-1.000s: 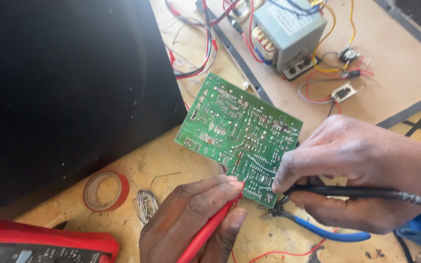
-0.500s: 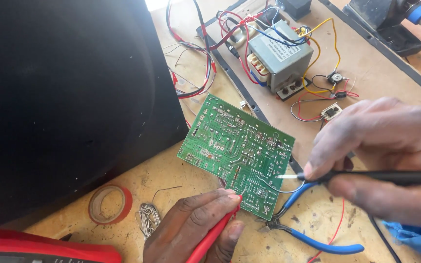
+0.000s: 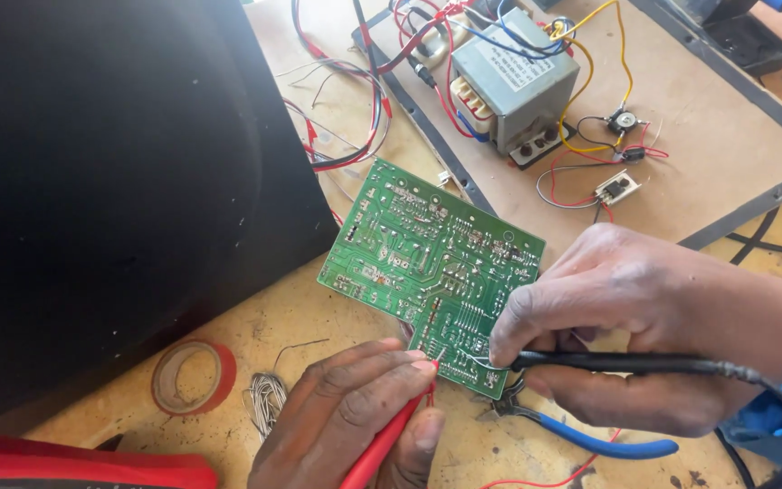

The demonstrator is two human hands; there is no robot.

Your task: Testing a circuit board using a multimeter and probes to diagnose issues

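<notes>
A green circuit board [image 3: 427, 263] lies solder side up on the wooden bench. My left hand [image 3: 346, 421] grips a red meter probe [image 3: 386, 439] like a pen, its tip on the board's near edge. My right hand [image 3: 644, 326] holds a black meter probe [image 3: 626, 364], its metal tip touching the board's near right corner, a short way from the red tip. The black probe's lead runs off to the right.
A large black casing [image 3: 110, 181] fills the left. A grey transformer [image 3: 513, 77] with coloured wires sits on a board behind. Blue-handled pliers [image 3: 590, 435] lie under my right hand. A red tape roll [image 3: 194, 376], a solder coil [image 3: 264, 398] and a red meter [image 3: 74, 466] are near the front.
The view has shifted, so the board sits more central. My right hand moved the black probe's tip a little along the board's near edge. The red probe stays at the same spot.
</notes>
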